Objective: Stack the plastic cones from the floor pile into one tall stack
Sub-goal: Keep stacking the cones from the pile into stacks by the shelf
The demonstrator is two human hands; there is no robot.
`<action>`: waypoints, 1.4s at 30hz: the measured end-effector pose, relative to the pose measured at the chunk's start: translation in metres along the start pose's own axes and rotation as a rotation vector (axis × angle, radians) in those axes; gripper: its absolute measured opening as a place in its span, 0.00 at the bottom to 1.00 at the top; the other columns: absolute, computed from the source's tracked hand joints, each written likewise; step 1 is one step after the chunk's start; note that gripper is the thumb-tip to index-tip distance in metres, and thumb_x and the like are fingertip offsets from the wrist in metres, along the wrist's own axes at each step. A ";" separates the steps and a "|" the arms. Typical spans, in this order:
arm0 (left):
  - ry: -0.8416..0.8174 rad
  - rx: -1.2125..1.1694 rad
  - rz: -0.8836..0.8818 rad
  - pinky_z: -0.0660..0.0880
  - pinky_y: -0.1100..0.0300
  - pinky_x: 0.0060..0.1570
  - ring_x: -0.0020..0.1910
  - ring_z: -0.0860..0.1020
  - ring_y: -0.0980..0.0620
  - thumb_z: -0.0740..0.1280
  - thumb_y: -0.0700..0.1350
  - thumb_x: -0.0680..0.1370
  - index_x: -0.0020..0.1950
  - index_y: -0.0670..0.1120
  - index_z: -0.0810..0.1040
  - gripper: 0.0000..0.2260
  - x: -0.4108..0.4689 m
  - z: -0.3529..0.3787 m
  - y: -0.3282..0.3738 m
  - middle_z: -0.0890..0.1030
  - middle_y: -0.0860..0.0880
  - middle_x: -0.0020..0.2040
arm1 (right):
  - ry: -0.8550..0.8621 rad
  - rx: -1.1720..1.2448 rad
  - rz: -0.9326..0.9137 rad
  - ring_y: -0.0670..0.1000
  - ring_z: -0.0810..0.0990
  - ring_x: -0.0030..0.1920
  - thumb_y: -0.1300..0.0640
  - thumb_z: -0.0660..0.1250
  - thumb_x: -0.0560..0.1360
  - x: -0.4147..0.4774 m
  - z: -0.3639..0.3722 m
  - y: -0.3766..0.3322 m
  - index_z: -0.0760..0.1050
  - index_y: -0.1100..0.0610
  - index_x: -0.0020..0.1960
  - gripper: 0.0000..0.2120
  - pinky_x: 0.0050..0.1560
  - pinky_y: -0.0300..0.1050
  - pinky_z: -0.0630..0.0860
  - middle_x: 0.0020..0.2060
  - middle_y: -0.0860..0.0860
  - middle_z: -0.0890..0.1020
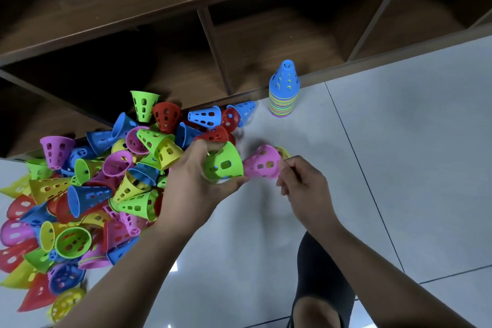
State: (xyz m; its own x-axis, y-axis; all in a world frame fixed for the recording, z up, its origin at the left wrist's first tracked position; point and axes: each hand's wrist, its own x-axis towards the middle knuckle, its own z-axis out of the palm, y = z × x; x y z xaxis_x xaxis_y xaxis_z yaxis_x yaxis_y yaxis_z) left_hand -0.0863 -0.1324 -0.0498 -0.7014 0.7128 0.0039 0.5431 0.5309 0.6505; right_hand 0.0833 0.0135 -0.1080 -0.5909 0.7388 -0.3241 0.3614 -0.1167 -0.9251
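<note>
Your left hand (191, 181), in the middle of the frame, curls its fingers and thumb around a lime-green cone (223, 165). The cone is smooth, thin plastic with rounded cut-out holes in its wall, and it lies tilted in your grip. Motion blur softens its outline. Just to its right, your right hand (303, 186) pinches a pink cone (262, 161) of the same kind by one end, fingers curled. The two cones almost touch. A sliver of yellow (282, 152) shows behind the pink one, but I cannot tell whether it is a second, nested cone.

The pile (87, 189) fills the left half of the frame. It holds red, blue, yellow, green and pink cones tumbled on their sides, some showing open mouths. The left edge cuts it off, and your left forearm hides part of it.

The stack (283, 90) stands upright in the upper middle, well apart from your hands. A blue cone sits on top, with a tight band of many-coloured rims below.

Everything rests on a glossy pale tiled floor (399, 154) with thin dark grout lines. A dark wood-grain shelf unit (213, 34) with open square compartments runs across the top, right behind the stack. At the lower edge a foot in a black sock (319, 282) sits between your forearms.
</note>
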 end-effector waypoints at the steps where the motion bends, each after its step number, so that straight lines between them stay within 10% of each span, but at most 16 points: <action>1: -0.011 0.009 0.023 0.78 0.59 0.48 0.49 0.78 0.58 0.83 0.63 0.65 0.61 0.52 0.78 0.31 0.005 0.006 0.004 0.81 0.57 0.54 | 0.008 0.038 0.037 0.51 0.76 0.32 0.55 0.65 0.85 0.005 -0.004 0.002 0.76 0.57 0.42 0.14 0.37 0.47 0.73 0.32 0.51 0.80; 16: -0.145 0.198 0.205 0.81 0.47 0.41 0.45 0.82 0.43 0.78 0.51 0.70 0.61 0.51 0.80 0.20 0.046 0.092 0.034 0.79 0.51 0.55 | 0.045 0.231 0.361 0.54 0.80 0.33 0.56 0.67 0.83 0.020 -0.032 0.030 0.78 0.64 0.45 0.12 0.32 0.47 0.74 0.36 0.59 0.84; 25: -0.151 0.238 0.172 0.77 0.58 0.47 0.55 0.81 0.47 0.81 0.49 0.71 0.67 0.53 0.79 0.26 0.044 0.066 -0.001 0.81 0.52 0.62 | -0.165 -0.063 0.364 0.49 0.81 0.32 0.56 0.66 0.78 0.006 -0.007 0.039 0.79 0.55 0.43 0.07 0.33 0.46 0.74 0.36 0.52 0.86; 30: -0.033 0.421 0.132 0.78 0.47 0.51 0.53 0.77 0.43 0.79 0.49 0.74 0.63 0.48 0.81 0.20 0.060 0.038 -0.044 0.82 0.47 0.55 | -0.242 -0.296 0.135 0.49 0.81 0.37 0.51 0.66 0.79 0.007 0.027 0.050 0.77 0.46 0.51 0.02 0.41 0.48 0.79 0.37 0.46 0.83; 36: -0.055 0.529 0.023 0.80 0.44 0.55 0.56 0.78 0.40 0.75 0.54 0.77 0.70 0.48 0.76 0.24 0.074 0.029 -0.062 0.82 0.45 0.58 | -0.345 -0.613 -0.227 0.55 0.81 0.47 0.47 0.67 0.80 0.024 0.068 0.051 0.66 0.46 0.76 0.25 0.44 0.49 0.76 0.51 0.49 0.81; 42: -0.088 0.529 -0.055 0.84 0.46 0.50 0.50 0.84 0.40 0.73 0.52 0.79 0.71 0.50 0.74 0.22 0.079 0.033 -0.063 0.85 0.45 0.56 | -0.312 -0.795 -0.488 0.60 0.83 0.43 0.46 0.68 0.79 0.045 0.097 0.049 0.62 0.48 0.78 0.30 0.37 0.47 0.74 0.55 0.53 0.83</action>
State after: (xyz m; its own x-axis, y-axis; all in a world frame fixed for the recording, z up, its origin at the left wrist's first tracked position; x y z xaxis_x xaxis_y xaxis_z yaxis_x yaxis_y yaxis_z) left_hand -0.1610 -0.0948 -0.1156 -0.7064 0.7011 -0.0975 0.6811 0.7107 0.1760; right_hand 0.0049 -0.0232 -0.1869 -0.9268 0.3657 -0.0854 0.3398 0.7197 -0.6055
